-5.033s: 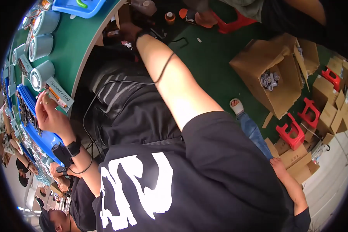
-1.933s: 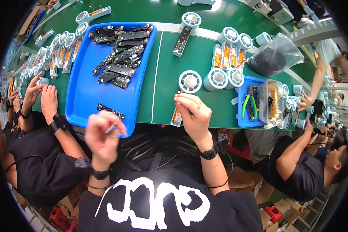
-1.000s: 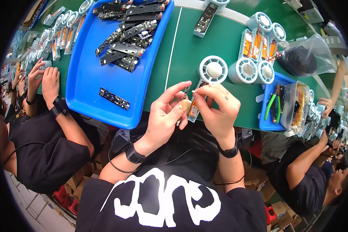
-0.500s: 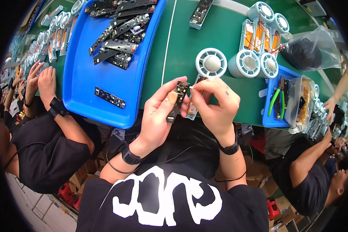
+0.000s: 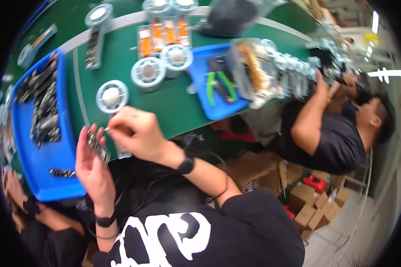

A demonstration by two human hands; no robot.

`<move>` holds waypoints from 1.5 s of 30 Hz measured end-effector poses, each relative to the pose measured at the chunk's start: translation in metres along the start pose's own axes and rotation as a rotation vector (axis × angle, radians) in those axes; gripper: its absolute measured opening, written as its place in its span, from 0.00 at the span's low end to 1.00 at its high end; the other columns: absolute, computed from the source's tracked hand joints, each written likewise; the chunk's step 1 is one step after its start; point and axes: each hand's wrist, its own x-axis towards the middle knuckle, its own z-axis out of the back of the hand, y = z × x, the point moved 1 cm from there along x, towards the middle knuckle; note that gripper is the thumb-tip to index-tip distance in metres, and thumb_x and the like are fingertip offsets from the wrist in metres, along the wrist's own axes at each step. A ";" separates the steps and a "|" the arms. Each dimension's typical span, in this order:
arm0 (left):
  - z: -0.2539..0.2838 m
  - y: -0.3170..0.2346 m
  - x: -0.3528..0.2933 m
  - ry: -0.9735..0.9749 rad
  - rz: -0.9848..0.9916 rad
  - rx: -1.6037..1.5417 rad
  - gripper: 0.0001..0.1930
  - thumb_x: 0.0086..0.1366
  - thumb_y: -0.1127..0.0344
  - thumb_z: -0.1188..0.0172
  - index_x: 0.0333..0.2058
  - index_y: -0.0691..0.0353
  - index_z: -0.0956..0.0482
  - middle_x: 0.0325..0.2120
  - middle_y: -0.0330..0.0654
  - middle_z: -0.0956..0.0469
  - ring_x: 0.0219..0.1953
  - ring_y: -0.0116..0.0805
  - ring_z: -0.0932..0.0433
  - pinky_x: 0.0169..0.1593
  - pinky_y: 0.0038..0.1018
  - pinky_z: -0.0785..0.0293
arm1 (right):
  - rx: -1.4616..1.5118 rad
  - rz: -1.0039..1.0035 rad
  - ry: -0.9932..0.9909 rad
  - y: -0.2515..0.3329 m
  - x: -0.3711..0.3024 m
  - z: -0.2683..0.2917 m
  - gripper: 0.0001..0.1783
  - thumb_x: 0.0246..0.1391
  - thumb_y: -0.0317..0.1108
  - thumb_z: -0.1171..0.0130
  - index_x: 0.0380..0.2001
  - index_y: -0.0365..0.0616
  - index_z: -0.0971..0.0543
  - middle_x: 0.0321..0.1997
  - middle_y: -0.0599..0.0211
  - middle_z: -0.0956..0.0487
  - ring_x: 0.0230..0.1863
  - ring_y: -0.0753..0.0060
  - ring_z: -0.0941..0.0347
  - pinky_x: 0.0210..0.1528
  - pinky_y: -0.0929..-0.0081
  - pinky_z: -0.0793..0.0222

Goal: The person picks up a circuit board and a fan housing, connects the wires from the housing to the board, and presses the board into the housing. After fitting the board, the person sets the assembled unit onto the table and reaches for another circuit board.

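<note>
Head view: I see the left hand (image 5: pixel 94 174) gripping a circuit board (image 5: pixel 98 148), long axis slanting down-right; the right hand (image 5: pixel 138 132), pinching a small white tip (image 5: pixel 107 129), sits just right of its upper end. Green table (image 5: pixel 173 116) beyond, blue tray (image 5: pixel 27 133) left, cartons (image 5: pixel 305 211) lower right.

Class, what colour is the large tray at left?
The large tray is blue, clearest in the head view.

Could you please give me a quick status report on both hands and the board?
Left hand holding black circuit board. Right hand pinching small white piece close to it. Light-blue fan on table, just beyond right hand.
</note>
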 end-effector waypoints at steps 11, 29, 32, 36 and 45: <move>0.006 -0.008 0.000 -0.099 -0.107 0.352 0.03 0.73 0.74 0.44 0.38 0.68 0.27 0.30 0.42 0.21 0.25 0.22 0.24 0.28 0.20 0.23 | 0.014 0.043 0.002 -0.002 0.000 -0.008 0.06 0.51 0.22 0.31 0.32 0.38 0.20 0.29 0.68 0.22 0.23 0.83 0.26 0.24 0.80 0.32; 0.005 -0.017 0.009 0.264 0.066 0.477 0.20 0.75 0.69 0.46 0.63 0.65 0.31 0.33 0.41 0.18 0.34 0.23 0.22 0.37 0.21 0.25 | -0.086 0.001 0.047 0.000 0.002 0.005 0.09 0.48 0.15 0.32 0.31 0.38 0.20 0.27 0.71 0.23 0.21 0.85 0.35 0.25 0.83 0.40; 0.005 -0.017 0.008 0.251 0.138 0.352 0.21 0.74 0.70 0.47 0.63 0.65 0.32 0.33 0.40 0.18 0.33 0.23 0.23 0.37 0.21 0.27 | -0.107 0.010 0.070 0.000 0.001 0.004 0.09 0.47 0.16 0.32 0.31 0.38 0.19 0.27 0.71 0.22 0.21 0.85 0.35 0.24 0.83 0.40; 0.009 -0.014 0.008 0.199 0.214 0.258 0.22 0.74 0.71 0.47 0.64 0.63 0.35 0.33 0.38 0.20 0.29 0.20 0.28 0.33 0.18 0.32 | -0.132 0.039 0.060 -0.001 0.000 0.006 0.10 0.46 0.16 0.31 0.32 0.39 0.19 0.28 0.70 0.21 0.20 0.83 0.34 0.24 0.83 0.40; 0.009 -0.015 0.009 0.249 0.164 0.434 0.20 0.75 0.66 0.47 0.64 0.57 0.32 0.29 0.34 0.27 0.24 0.17 0.34 0.27 0.18 0.37 | -0.286 0.337 -0.012 -0.002 0.002 0.000 0.12 0.43 0.17 0.28 0.31 0.41 0.18 0.27 0.67 0.20 0.18 0.78 0.32 0.21 0.82 0.39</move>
